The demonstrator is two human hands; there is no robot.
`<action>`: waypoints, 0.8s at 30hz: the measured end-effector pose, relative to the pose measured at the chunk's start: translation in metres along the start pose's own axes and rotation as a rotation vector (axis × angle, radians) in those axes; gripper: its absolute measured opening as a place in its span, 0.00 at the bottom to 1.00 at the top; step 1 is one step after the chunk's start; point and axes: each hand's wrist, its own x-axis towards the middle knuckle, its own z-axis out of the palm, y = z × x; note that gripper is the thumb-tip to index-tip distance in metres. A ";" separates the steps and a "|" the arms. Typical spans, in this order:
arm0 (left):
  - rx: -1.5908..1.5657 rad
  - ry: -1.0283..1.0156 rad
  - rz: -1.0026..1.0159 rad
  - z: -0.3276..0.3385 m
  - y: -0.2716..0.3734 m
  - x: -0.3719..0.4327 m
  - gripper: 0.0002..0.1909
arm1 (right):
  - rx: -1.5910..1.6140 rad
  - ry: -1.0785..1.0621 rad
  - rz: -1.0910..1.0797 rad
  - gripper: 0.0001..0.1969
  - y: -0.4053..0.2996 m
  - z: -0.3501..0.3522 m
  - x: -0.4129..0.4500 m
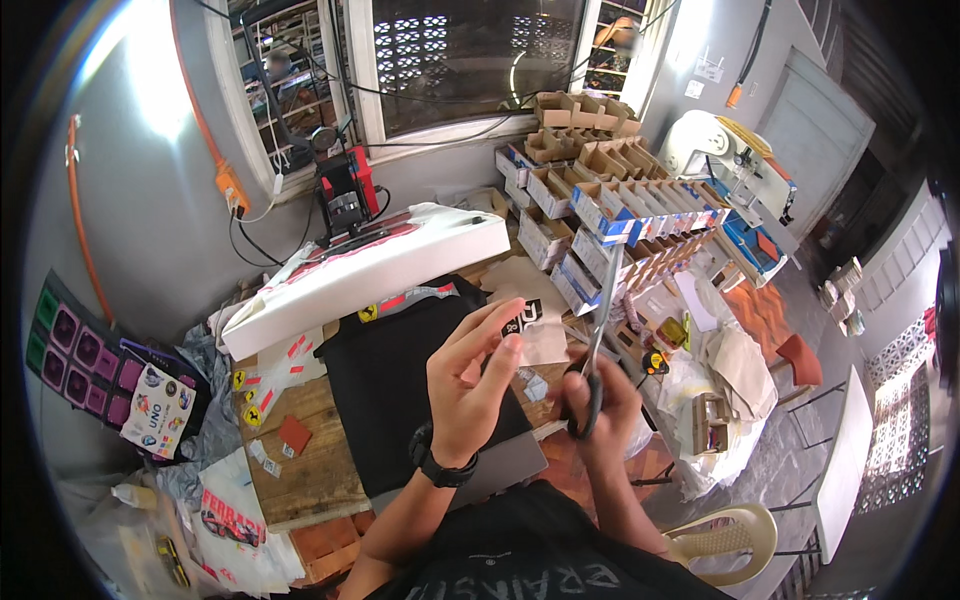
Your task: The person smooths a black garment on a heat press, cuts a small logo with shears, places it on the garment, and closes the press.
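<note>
My right hand point(604, 409) holds scissors point(597, 345) with black handles, the metal blades pointing away from me. To its left, my left hand point(476, 375) is raised with the fingers apart and a black watch on the wrist. Beneath and left of it lies a black garment point(397, 360) on the wooden table. A printed transfer strip point(409, 302) with a yellow badge and red marks rests near the garment's far edge. Behind my left fingers, a pale sheet point(551, 343) bears a black print. Small cut labels point(531, 384) lie between the hands.
A long white padded board point(375, 277) spans the table's far side. Divided cardboard boxes point(600, 210) are stacked at the back right. A side table holds a tape measure point(655, 363) and plastic wrapping. A pale plastic chair point(724, 544) stands at the lower right.
</note>
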 end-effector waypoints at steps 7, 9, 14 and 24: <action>-0.238 0.101 -0.234 0.015 -0.021 -0.024 0.18 | 0.001 -0.033 -0.003 0.23 -0.013 0.014 0.039; -0.341 0.096 -0.302 0.008 -0.026 -0.029 0.20 | 0.076 -0.044 0.051 0.24 -0.005 0.011 0.041; -0.463 0.145 -0.273 0.000 -0.032 -0.032 0.23 | 0.165 -0.075 0.162 0.25 0.007 0.012 0.048; -0.263 -0.050 -0.204 -0.017 -0.022 -0.016 0.23 | -0.075 -0.362 0.134 0.22 -0.020 0.001 0.057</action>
